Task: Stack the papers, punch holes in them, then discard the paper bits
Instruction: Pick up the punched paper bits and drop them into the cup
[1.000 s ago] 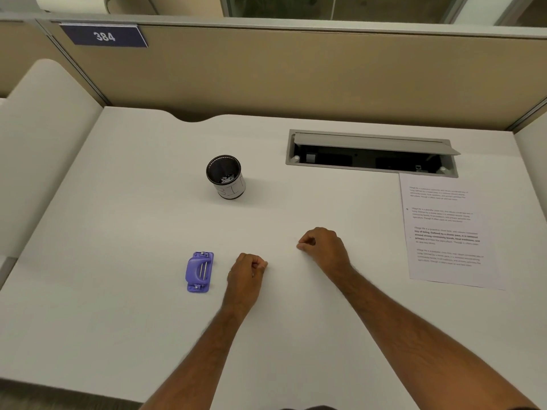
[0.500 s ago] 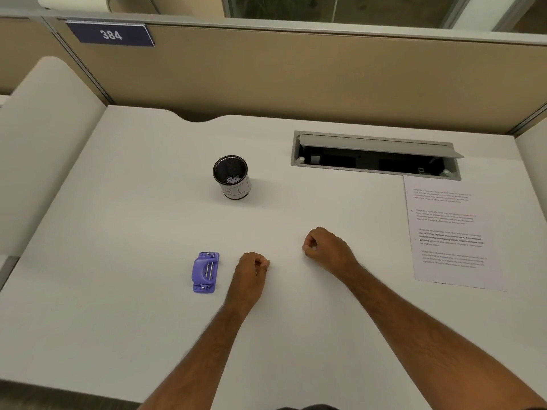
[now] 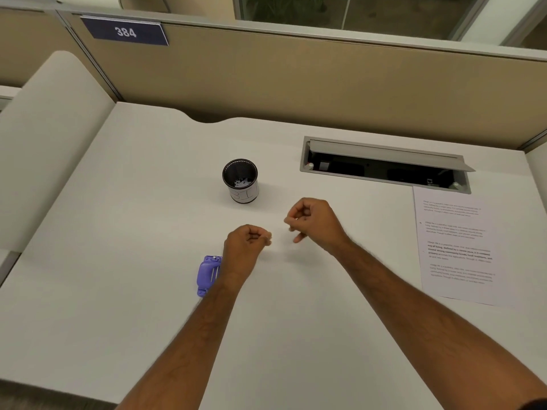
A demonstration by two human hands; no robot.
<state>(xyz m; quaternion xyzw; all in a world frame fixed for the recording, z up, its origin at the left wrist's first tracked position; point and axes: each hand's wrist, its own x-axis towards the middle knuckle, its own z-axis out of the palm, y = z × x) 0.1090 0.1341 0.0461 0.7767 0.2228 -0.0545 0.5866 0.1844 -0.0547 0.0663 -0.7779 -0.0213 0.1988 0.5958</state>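
A small black cup (image 3: 244, 195) with a white label stands mid-desk, and white paper bits lie in its bottom. A purple hole punch (image 3: 207, 275) lies on the desk, partly behind my left wrist. The printed papers (image 3: 455, 247) lie flat at the right edge. My left hand (image 3: 245, 247) is curled, fingertips pinched together just above the desk. My right hand (image 3: 315, 221) is raised a little right of the cup, thumb and forefinger pinched with a pale speck between them. The bits in both pinches are too small to see clearly.
An open grey cable hatch (image 3: 384, 170) is sunk into the desk behind the papers. A tan partition (image 3: 296, 84) with a "384" sign (image 3: 125, 32) walls off the back. A padded white divider (image 3: 44, 143) borders the left side.
Both hands have lifted off the desk and moved away from me toward the cup, the right one farther. My head has tipped, so the view has shifted. Cup, punch and papers stay put.
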